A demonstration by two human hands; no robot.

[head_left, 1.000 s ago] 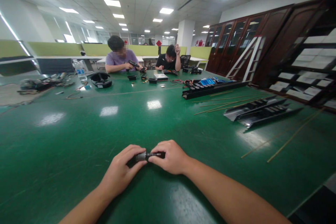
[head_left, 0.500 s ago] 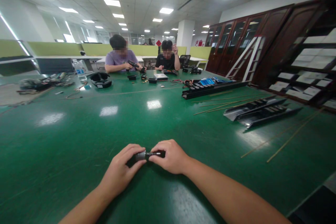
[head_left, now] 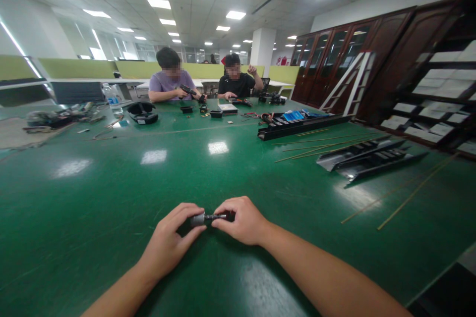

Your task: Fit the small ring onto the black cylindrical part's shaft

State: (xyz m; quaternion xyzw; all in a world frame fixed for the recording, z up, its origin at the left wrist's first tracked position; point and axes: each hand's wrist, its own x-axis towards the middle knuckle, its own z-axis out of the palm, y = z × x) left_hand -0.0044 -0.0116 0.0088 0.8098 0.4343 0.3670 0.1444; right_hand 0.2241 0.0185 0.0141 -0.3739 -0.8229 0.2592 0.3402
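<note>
Just above the green table top [head_left: 178,173], my two hands face each other around a small tool-like piece. My left hand [head_left: 167,240] is closed on a short grey cylinder [head_left: 198,219], with thumb below and fingers above. From its right end a thin dark ribbed shaft [head_left: 210,217] runs across to the other hand. My right hand [head_left: 243,221] is closed at the far end of that shaft, thumb and fingertips around it. A dark part shows inside the right grip, mostly hidden by fingers. What kind of piece this is I cannot make out.
Metal channels [head_left: 345,161] and thin rods [head_left: 412,193] lie on the right, behind them a long black channel [head_left: 305,128] with blue packets. A headset [head_left: 142,113], a bottle [head_left: 112,99] and cables are at far left. Two people [head_left: 171,79] work across the table.
My left hand has shifted slightly left with the grey cylinder, and more of the shaft shows between my hands. Across the table, the person in black has raised their head and moved a hand.
</note>
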